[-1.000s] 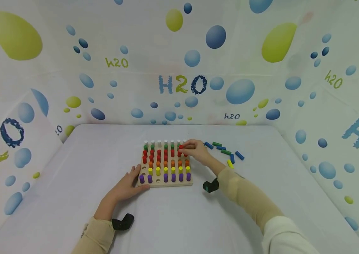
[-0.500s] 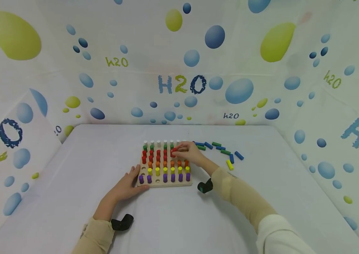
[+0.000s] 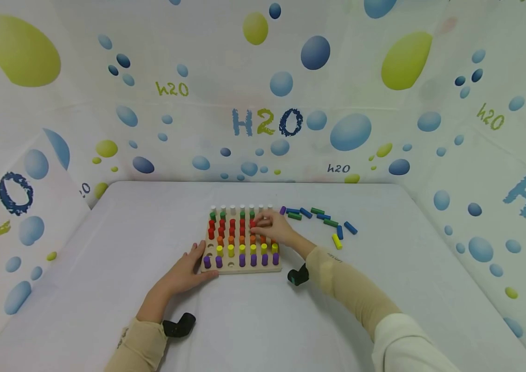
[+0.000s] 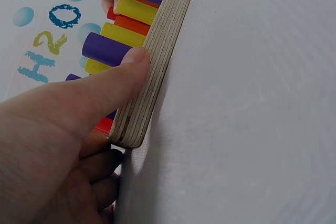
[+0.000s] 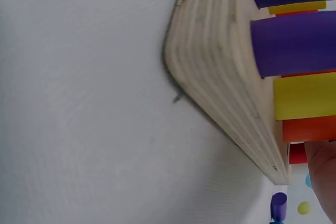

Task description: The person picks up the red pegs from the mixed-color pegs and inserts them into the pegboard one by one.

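A wooden pegboard [image 3: 244, 270] lies on the white table, with rows of white, green, red, orange, yellow and purple pegs standing in it. My left hand [image 3: 182, 274] holds its near left corner, thumb along the front edge and fingers by the left side. In the left wrist view the thumb of the left hand [image 4: 63, 124] presses the plywood edge beside a purple peg [image 4: 105, 50]. Over the board's right part, my right hand [image 3: 275, 228] pinches a red peg [image 3: 252, 224] in a red row. The right wrist view shows only part of that hand [image 5: 323, 177].
Loose pegs lie right of the board: several blue pegs [image 3: 350, 227] and green pegs [image 3: 330, 222], a yellow peg [image 3: 336, 241] and a purple peg [image 3: 283, 210]. An unfilled hole [image 3: 231, 264] shows in the purple row. Patterned cloth walls surround the table.
My right hand has moved left with a red peg and down toward the board, uncovering the purple loose peg and other loose pegs behind it. The left hand stays put.
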Motion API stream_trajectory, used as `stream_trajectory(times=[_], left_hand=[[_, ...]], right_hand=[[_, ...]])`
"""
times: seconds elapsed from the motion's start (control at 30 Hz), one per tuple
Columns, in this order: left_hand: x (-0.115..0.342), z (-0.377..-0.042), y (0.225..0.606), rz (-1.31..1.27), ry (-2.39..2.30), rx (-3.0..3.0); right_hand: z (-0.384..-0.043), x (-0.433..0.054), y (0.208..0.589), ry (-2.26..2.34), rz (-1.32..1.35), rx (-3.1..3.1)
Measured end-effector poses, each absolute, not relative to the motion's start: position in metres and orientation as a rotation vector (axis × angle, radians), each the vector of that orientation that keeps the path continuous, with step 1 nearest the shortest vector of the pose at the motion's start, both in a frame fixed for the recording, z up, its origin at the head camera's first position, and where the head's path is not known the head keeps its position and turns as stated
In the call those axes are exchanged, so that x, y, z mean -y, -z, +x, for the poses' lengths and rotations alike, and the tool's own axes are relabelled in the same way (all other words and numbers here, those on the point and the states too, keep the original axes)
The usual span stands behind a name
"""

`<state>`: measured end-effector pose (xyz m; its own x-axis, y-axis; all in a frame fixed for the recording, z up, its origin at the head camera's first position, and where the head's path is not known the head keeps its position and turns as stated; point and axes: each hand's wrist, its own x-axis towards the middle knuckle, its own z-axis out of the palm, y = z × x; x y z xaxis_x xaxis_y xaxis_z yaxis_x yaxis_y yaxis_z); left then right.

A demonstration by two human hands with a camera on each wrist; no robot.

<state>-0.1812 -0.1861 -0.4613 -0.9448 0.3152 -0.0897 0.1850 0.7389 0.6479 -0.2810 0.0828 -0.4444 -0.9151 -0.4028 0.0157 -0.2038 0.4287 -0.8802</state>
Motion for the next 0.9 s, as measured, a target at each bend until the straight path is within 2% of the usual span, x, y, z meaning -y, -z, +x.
stream_trajectory(times=[0.3,0.9], left_hand=[[0.1841,-0.1801,0.4592,0.400,-0.988,-2.739],[0.1843,-0.1793,0.4578,0.398,-1.000,-2.736]], right_hand=[[-0.2819,-0.0822,0.4508,1.438,-0.615,-2.498],[-0.2816,-0.0789,0.4492,1.414,-0.540,-2.510]])
